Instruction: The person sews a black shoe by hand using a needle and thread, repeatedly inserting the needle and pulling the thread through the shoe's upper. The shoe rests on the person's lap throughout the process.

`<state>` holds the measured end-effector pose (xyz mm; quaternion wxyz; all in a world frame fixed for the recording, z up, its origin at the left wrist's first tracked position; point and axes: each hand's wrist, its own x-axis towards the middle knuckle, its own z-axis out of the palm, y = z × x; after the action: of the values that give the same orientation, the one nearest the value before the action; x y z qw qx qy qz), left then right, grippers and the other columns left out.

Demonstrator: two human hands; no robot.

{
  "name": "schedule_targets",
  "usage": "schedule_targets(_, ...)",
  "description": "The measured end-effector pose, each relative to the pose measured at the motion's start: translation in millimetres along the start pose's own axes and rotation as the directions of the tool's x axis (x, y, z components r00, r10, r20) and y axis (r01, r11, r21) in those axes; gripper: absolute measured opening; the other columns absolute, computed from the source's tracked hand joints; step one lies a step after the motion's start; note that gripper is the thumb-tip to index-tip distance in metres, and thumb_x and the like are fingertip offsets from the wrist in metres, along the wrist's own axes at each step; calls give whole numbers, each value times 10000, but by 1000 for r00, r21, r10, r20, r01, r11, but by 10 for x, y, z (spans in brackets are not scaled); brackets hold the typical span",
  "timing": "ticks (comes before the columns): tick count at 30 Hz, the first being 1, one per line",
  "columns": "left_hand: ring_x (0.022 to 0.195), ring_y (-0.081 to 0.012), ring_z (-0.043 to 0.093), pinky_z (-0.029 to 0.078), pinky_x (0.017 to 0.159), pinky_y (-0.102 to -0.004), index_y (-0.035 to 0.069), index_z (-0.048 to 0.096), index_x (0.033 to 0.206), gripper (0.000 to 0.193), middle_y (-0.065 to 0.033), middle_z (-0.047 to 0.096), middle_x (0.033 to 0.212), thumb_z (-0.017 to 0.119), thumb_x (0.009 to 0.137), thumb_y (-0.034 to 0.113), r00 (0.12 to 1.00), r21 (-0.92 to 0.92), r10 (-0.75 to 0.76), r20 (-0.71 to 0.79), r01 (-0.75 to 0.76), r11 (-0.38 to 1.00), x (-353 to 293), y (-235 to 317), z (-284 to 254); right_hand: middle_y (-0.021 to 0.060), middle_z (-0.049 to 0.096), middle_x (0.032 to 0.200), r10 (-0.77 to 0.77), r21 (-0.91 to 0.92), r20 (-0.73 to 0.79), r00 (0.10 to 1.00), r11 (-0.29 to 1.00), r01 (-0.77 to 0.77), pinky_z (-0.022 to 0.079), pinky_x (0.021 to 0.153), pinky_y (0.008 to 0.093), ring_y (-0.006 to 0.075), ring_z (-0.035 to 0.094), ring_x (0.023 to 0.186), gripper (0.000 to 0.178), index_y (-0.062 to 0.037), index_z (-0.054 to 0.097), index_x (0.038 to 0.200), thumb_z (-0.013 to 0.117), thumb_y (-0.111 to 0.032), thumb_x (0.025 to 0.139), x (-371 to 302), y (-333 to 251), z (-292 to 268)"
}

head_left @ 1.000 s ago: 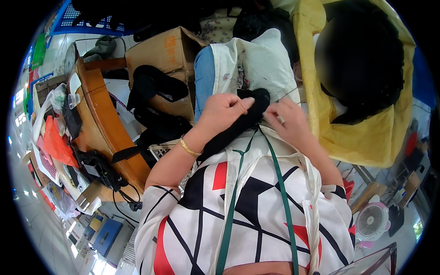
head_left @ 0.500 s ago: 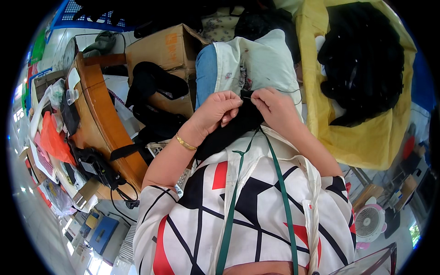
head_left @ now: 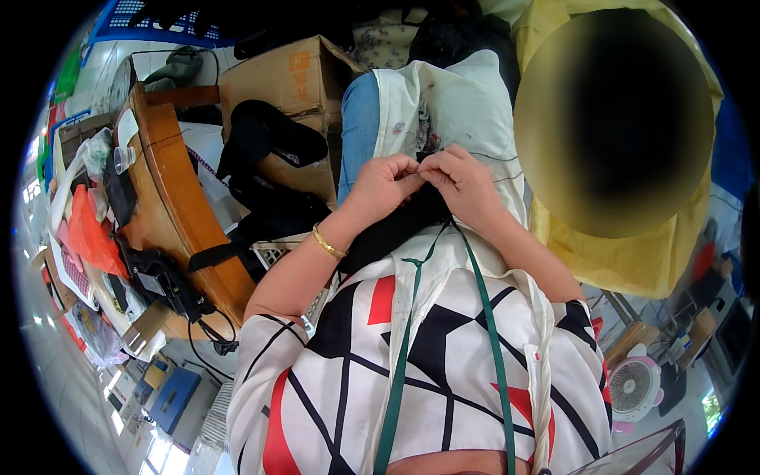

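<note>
My left hand [head_left: 377, 188] and my right hand [head_left: 465, 184] meet over my lap, both closed in a pinch with their fingertips touching. Whatever lies between the fingertips is too small and covered to make out. Beneath them a piece of black cloth [head_left: 400, 228] rests on my lap, partly hidden by the hands. A thin dark thread [head_left: 507, 158] runs out to the right of my right hand across the pale apron [head_left: 475, 99]. A gold bracelet circles my left wrist.
To the left stand a cardboard box [head_left: 273, 75], black padded pieces [head_left: 273, 134] and a wooden table edge [head_left: 170, 182] with a black device [head_left: 162, 281] beyond it. On the right lies a yellow sheet [head_left: 617, 265], blurred over its dark middle. A small fan [head_left: 633, 388] stands lower right.
My hands have come together; the gap between their fingertips, crossed by a thin line before, has closed. My right hand has shifted slightly left. The yellow sheet's middle is now blurred.
</note>
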<state>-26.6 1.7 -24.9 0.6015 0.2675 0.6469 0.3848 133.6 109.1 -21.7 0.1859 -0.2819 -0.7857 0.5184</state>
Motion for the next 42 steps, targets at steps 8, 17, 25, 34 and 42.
schedule_targets(8,652,-18,486,412,594,-201,19,684,932,148,60,574,713,685,945,166,996,174,82,-26,-76,982,-50,10,-47,18,544,715,473,847,-302,827,532,5,447,566,246,129,520,625,110,-43,573,1026,547,-150,1025,-151,-205,-1462)
schedule_targets(17,698,-230,638,494,635,-321,34,666,906,110,-100,674,805,654,892,142,958,384,281,-53,-240,892,-59,101,1,60,534,707,572,662,-749,334,639,391,467,1086,518,186,522,658,231,-10,517,826,467,-89,1036,-673,1058,-2853)
schedule_targets(25,729,-302,646,501,611,-410,113,681,832,81,-71,646,743,681,855,191,772,748,635,18,-431,504,24,79,35,53,526,676,526,700,-711,466,595,396,479,1072,524,181,521,642,182,-2,533,859,505,-79,1021,-618,1038,-2890)
schedule_targets(34,774,-279,624,503,607,-409,126,621,721,103,-58,592,755,673,798,171,788,862,585,192,-421,284,137,159,162,23,376,674,225,622,-668,710,693,365,413,1146,522,130,409,633,146,17,559,910,502,-60,1021,-296,-93,-3447)
schedule_targets(42,855,-272,593,512,678,-400,100,646,723,64,-63,569,817,677,772,127,768,839,600,224,-465,283,142,180,231,103,577,764,-203,-40,-942,266,858,512,431,1139,482,198,596,741,183,7,557,810,482,13,977,-111,-562,-3955)
